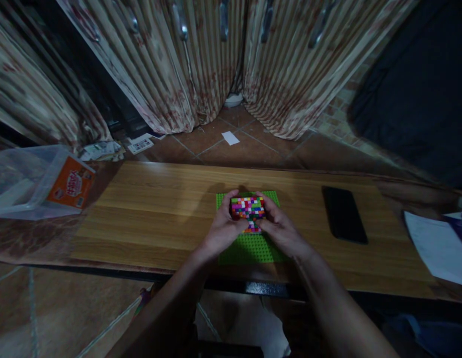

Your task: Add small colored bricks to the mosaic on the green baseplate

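Note:
A block of multicoloured toy bricks is held between my two hands, over a green studded baseplate on the wooden table. My left hand grips its left side, fingers curled round the far edge and thumb across the near part. On the opposite side my right hand holds it the same way, its thumb close to the left one. Pink, white, red, orange, blue and green studs show on top. Whether the block touches the baseplate is hidden by my hands.
A black phone lies to the right on the wooden table. White papers are at the far right. A clear plastic tub with an orange label stands at the left. Striped curtains hang behind, above a tiled floor.

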Motion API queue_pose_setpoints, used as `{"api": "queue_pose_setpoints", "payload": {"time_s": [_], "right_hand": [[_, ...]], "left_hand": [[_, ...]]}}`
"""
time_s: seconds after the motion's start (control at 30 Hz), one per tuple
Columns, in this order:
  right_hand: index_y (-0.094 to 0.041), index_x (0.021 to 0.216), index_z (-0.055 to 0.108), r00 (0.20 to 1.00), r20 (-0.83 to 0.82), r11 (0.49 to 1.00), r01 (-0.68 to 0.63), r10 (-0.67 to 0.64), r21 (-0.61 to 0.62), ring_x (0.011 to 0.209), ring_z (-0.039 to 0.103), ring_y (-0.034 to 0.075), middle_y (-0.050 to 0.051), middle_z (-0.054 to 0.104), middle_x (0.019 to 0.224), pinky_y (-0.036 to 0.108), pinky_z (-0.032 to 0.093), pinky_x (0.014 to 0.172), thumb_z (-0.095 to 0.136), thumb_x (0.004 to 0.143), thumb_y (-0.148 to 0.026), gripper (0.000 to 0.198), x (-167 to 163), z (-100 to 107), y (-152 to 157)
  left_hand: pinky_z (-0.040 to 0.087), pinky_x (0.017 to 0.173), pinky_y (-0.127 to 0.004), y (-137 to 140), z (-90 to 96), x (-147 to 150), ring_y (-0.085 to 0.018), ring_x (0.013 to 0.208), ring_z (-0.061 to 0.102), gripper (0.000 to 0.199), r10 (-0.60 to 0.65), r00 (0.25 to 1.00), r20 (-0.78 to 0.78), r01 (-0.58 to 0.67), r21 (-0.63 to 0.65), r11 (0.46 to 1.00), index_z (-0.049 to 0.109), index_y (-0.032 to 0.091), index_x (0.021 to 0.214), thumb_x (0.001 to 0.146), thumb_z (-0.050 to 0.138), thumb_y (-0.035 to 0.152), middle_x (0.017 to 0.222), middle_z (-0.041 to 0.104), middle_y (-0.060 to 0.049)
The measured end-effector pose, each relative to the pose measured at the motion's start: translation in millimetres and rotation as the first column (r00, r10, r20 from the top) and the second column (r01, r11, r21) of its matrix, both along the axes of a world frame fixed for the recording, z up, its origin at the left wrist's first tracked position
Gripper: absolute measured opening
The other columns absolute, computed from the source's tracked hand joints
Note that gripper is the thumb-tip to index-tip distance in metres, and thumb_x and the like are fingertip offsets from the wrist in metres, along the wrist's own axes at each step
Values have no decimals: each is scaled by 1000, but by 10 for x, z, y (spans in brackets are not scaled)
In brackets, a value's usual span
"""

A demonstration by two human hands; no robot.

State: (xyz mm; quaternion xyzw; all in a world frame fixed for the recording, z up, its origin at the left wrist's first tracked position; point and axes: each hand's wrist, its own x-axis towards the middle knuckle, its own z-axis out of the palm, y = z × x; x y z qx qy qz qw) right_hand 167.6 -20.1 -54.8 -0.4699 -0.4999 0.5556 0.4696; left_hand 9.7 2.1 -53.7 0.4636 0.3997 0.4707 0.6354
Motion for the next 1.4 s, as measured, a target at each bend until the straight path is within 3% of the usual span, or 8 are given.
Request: {"api": "queue_pose_setpoints", "payload": {"time_s": [0.4, 0.67, 0.9, 1.4], "right_hand": [[-28, 143, 38, 999, 36, 1000, -18, 18, 22, 125, 47, 23, 3, 49, 141, 42, 32, 109, 64, 77, -25, 70, 20, -23, -1], [-29, 142, 39, 1000, 22, 1000, -2, 2, 20, 125, 47, 24, 2, 48, 142, 43, 30, 110, 64, 75, -25, 71, 11, -46, 7], [-30, 140, 41, 1000, -4, 1000, 15, -16, -24, 115, 53, 24, 2, 55, 133, 40, 39, 102, 64, 72, -23, 72, -25, -27, 0], [-26, 136, 45, 998, 33, 999, 48, -49, 9, 111, 55, 22, 3, 58, 128, 36, 42, 98, 65, 71, -20, 68, -50, -37, 6]], "left_hand": [[46, 82, -32, -4, 7, -4, -19, 92, 58, 70, -12, 998, -58, 14, 29, 999, 42, 21, 126, 62, 64, 6, 112, 57, -6], [46, 78, -29, -18, 36, -2, -15, 87, 56, 66, -17, 992, -124, 26, 77, 997, 40, 18, 125, 63, 58, 6, 107, 56, -5], [46, 77, -29, -24, 45, -8, -15, 84, 55, 66, -4, 985, -172, 21, 96, 995, 40, 17, 125, 62, 57, 5, 105, 56, -5], [48, 76, -29, -27, 95, -19, -17, 85, 58, 67, 4, 986, -165, 6, 58, 998, 42, 18, 124, 60, 59, 5, 101, 60, -4]]}}
